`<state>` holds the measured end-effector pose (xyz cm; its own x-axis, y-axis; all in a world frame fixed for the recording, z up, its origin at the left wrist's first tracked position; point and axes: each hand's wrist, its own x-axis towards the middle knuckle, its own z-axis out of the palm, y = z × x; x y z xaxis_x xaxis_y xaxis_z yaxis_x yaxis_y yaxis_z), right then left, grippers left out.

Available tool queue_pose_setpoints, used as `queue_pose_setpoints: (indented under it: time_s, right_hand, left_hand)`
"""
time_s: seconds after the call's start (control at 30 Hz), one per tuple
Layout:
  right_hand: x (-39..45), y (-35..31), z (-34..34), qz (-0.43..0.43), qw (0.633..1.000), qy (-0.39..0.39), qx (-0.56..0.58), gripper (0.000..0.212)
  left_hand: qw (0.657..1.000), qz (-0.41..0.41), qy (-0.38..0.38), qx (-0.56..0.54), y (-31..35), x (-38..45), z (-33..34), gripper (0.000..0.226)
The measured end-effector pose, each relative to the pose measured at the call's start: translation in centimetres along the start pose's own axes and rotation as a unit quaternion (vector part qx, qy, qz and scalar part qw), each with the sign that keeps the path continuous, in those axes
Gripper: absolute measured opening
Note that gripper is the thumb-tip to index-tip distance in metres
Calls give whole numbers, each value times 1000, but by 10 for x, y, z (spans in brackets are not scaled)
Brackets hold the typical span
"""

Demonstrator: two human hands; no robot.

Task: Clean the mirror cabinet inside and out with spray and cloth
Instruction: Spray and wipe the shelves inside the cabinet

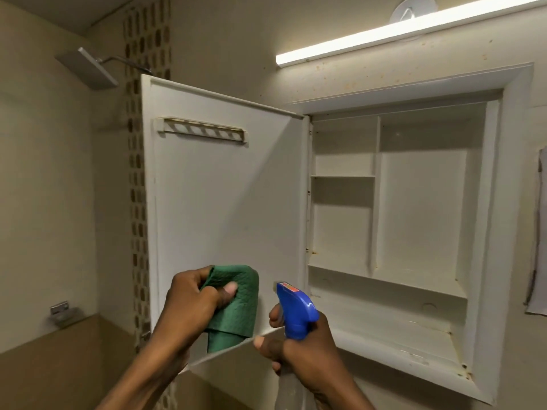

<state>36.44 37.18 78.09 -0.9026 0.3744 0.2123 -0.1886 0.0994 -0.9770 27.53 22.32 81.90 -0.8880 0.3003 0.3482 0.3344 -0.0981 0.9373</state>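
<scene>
Green cloth (233, 303) gripped in left hand (192, 306), right hand (302, 347) grips spray bottle (296, 309), cabinet door (222, 187) open btwn.

I see warm, dim light from one tube lamp (408, 29) top right, blown out white. Soft shadows inside the cabinet (414, 202). Wide-angle bending at edges; overall slightly soft, grainy.
</scene>
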Motion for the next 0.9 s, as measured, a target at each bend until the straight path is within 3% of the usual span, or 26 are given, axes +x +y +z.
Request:
queue_pose_setpoints:
  time_s: [0.2, 0.53, 0.9]
  right_hand:
    - [1, 0, 70, -32, 998, -56, 13, 33]
    - [8, 10, 173, -41, 987, -152, 34, 36]
    - [11, 34, 253, -14, 985, -169, 11, 31]
  left_hand:
    - [1000, 3, -20, 11, 3, -12, -65, 24]
    - [999, -20, 47, -2, -7, -22, -173, 25]
    - [987, -37, 153, 22, -31, -29, -255, 22]
